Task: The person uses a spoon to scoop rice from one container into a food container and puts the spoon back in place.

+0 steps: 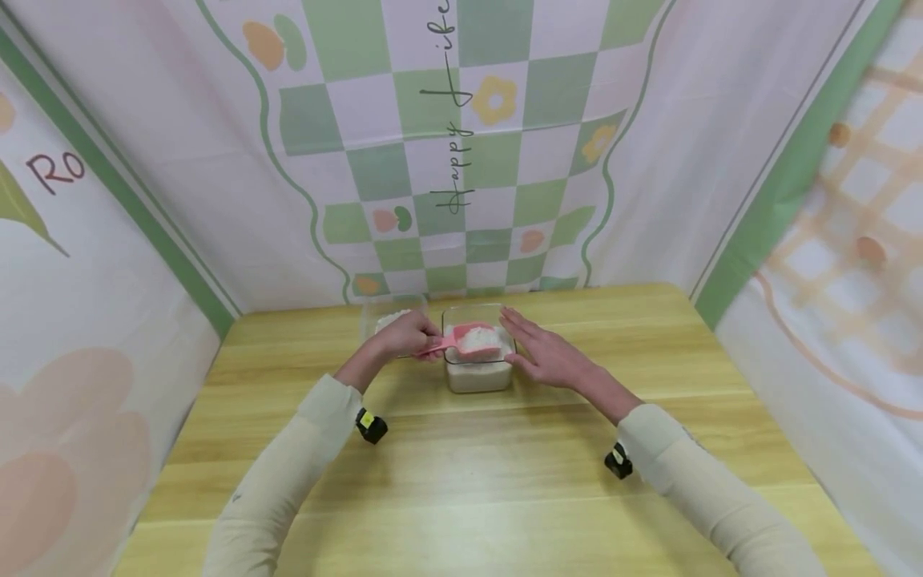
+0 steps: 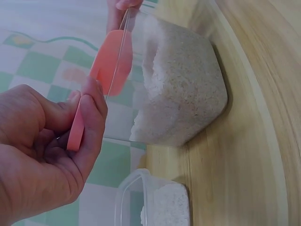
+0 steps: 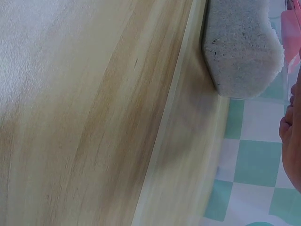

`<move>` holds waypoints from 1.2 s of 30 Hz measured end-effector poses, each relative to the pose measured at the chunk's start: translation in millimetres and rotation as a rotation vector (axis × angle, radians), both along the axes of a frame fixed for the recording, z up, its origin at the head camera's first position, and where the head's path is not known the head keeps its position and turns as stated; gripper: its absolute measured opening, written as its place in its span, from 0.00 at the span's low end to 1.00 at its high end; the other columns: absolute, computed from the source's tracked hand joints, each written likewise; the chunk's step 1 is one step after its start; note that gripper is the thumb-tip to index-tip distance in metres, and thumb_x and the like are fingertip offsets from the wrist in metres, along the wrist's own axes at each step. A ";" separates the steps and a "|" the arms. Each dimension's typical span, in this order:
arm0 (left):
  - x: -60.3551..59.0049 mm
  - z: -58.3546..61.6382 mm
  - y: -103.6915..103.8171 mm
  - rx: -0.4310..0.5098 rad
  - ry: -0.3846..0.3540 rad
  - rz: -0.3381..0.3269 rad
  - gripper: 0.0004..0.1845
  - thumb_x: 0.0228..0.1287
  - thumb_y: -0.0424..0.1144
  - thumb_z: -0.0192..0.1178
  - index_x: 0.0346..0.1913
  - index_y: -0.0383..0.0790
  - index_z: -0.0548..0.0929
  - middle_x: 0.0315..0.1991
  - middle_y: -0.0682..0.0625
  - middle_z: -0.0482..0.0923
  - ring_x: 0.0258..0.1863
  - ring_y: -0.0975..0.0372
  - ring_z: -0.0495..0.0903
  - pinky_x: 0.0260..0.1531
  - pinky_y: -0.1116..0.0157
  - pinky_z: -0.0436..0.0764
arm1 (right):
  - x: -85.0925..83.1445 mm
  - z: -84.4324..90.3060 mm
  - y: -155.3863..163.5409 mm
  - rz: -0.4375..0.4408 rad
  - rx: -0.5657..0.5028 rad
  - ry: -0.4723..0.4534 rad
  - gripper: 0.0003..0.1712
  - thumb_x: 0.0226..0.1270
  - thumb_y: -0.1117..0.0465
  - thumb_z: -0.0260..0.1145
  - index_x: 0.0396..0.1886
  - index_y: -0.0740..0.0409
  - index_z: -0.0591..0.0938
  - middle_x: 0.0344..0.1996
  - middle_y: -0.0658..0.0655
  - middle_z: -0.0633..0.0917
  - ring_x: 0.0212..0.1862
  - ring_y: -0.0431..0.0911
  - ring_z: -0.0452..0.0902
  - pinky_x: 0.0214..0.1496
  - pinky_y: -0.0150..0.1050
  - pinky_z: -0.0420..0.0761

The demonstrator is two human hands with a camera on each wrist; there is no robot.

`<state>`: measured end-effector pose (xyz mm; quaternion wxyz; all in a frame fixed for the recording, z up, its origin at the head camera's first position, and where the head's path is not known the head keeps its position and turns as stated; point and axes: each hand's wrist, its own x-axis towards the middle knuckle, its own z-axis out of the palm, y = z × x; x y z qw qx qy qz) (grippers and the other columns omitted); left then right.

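My left hand grips the handle of a pink scoop, thumb and curled fingers round it. In the head view the scoop's bowl carries a heap of white grains and lies over the mouth of a clear square container. White, rice-like grains fill much of that container, their surface uneven against the wall. My right hand is at the container's right rim with its fingers extended. Only an edge of the right hand shows in the right wrist view.
Left of the large container stands a smaller clear plastic tub with white contents, partly behind my left hand in the head view. Both stand on a wood-grain table. A green-and-white checkered cloth hangs right behind the table's far edge.
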<state>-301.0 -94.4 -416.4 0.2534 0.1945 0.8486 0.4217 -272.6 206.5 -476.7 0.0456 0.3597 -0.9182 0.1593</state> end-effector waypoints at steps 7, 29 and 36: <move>2.6 2.4 -4.0 0.051 -0.049 0.033 0.13 0.73 0.26 0.50 0.47 0.21 0.84 0.38 0.29 0.85 0.23 0.66 0.83 0.34 0.65 0.87 | -0.8 3.2 -0.2 0.001 0.053 0.013 0.41 0.78 0.47 0.53 0.78 0.67 0.54 0.79 0.65 0.52 0.80 0.58 0.48 0.77 0.54 0.61; 9.0 4.7 -31.3 0.129 -0.083 0.098 0.14 0.71 0.23 0.48 0.48 0.19 0.83 0.33 0.37 0.85 0.30 0.59 0.85 0.34 0.70 0.86 | -6.0 10.9 0.5 0.065 0.177 0.100 0.41 0.77 0.47 0.54 0.75 0.72 0.57 0.77 0.70 0.57 0.79 0.60 0.52 0.79 0.53 0.58; 12.1 6.5 -45.1 0.123 -0.070 0.133 0.15 0.71 0.24 0.48 0.52 0.18 0.80 0.38 0.34 0.85 0.28 0.65 0.84 0.38 0.67 0.87 | -7.1 12.8 1.5 0.077 0.190 0.096 0.41 0.78 0.46 0.53 0.75 0.72 0.57 0.77 0.70 0.57 0.79 0.60 0.51 0.79 0.54 0.57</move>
